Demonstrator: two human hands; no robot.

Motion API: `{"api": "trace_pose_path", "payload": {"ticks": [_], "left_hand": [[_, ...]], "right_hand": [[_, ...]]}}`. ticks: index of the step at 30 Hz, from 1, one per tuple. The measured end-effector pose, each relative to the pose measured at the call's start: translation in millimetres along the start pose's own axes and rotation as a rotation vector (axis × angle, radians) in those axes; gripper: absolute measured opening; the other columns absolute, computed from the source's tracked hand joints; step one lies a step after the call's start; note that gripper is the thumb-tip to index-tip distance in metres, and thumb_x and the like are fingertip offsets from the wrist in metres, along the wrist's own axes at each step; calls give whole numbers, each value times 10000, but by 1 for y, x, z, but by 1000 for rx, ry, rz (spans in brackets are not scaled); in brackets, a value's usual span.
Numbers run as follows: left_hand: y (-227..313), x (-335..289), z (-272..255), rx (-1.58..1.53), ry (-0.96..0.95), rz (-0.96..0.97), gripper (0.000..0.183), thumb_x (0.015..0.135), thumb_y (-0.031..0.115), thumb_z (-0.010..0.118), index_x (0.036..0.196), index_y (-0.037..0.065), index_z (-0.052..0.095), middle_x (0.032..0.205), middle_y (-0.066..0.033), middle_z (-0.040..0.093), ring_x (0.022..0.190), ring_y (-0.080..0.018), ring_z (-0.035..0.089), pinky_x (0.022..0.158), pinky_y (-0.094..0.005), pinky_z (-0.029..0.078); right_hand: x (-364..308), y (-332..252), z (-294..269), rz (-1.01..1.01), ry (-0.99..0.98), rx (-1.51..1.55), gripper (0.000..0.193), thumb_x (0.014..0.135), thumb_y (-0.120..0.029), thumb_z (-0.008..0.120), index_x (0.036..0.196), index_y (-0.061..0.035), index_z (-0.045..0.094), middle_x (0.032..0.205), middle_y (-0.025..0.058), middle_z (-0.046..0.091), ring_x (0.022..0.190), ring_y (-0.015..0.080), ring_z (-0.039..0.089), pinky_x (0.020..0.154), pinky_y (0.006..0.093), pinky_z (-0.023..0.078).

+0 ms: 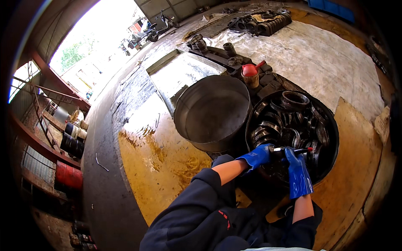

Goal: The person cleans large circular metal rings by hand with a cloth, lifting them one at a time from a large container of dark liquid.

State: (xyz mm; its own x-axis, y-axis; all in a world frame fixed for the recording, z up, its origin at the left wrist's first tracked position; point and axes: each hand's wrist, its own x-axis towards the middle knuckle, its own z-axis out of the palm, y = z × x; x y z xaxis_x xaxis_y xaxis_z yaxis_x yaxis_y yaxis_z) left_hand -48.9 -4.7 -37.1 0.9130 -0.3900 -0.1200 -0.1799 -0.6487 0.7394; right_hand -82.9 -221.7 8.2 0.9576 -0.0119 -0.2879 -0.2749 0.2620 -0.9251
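Both my hands wear blue rubber gloves and work over the near side of a large round dark tub (pixel 334 146). A slim dark tool with a red end and a pale end (pixel 303 150) lies across my right hand (pixel 298 169), whose fingers are closed around it. My left hand (pixel 258 157) is closed close to the tool's pale end; a dark piece there is too shadowed to name. Black, wet-looking metal rings (pixel 295 100) fill the tub, piled at several angles, one lying flat on top at the far side.
Left of the tub stands a big open metal drum (pixel 213 144), hazy inside. Beyond are a shallow metal tray (pixel 153 79), a red scoop (pixel 248 70) in a small bucket (pixel 252 81), and stacked rings (pixel 268 28) on a pale sheet (pixel 318 54). A stained yellow board (pixel 146 175) covers the floor.
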Motion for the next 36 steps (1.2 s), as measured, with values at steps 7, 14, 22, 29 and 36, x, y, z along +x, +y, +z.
{"api": "trace_pose_path", "payload": {"ticks": [7, 14, 22, 29, 36], "left_hand": [[9, 5, 3, -236, -182, -23, 397, 768, 211, 861, 1119, 77, 733, 986, -90, 747, 908, -217, 689, 799, -376, 550], [16, -9, -9, -361, -218, -73, 368, 782, 256, 858, 1080, 87, 724, 903, -47, 725, 847, -158, 658, 733, -345, 516], [12, -5, -13, -491, -207, -80, 276, 827, 242, 843, 1025, 92, 723, 852, -27, 707, 808, -127, 645, 714, -323, 508], [4, 8, 18, -948, -294, -102, 408, 917, 314, 802, 1169, 11, 696, 997, -52, 724, 916, -133, 652, 846, -297, 516], [-3, 26, 47, -995, -232, -404, 495, 1058, 410, 561, 1374, 32, 604, 1191, -118, 695, 1058, -211, 634, 990, -369, 485]], "right_hand": [[-1, -19, -18, 146, 216, -42, 249, 919, -293, 749, 990, -59, 706, 779, 1, 676, 598, 98, 570, 550, 257, 445], [-23, -42, -4, 190, 301, -56, 257, 969, -360, 685, 982, -103, 693, 761, -35, 610, 637, 80, 539, 605, 253, 434], [50, 40, -45, 315, 487, -405, 358, 908, -430, 727, 926, -76, 676, 758, 48, 671, 586, 130, 592, 524, 309, 447], [26, 42, -32, 272, 210, -793, 378, 845, -317, 707, 987, 33, 723, 860, 118, 745, 784, 219, 713, 735, 406, 548], [62, 22, -53, 107, 371, -532, 284, 939, -305, 658, 977, -36, 743, 789, 45, 713, 678, 160, 656, 629, 317, 508]]}}
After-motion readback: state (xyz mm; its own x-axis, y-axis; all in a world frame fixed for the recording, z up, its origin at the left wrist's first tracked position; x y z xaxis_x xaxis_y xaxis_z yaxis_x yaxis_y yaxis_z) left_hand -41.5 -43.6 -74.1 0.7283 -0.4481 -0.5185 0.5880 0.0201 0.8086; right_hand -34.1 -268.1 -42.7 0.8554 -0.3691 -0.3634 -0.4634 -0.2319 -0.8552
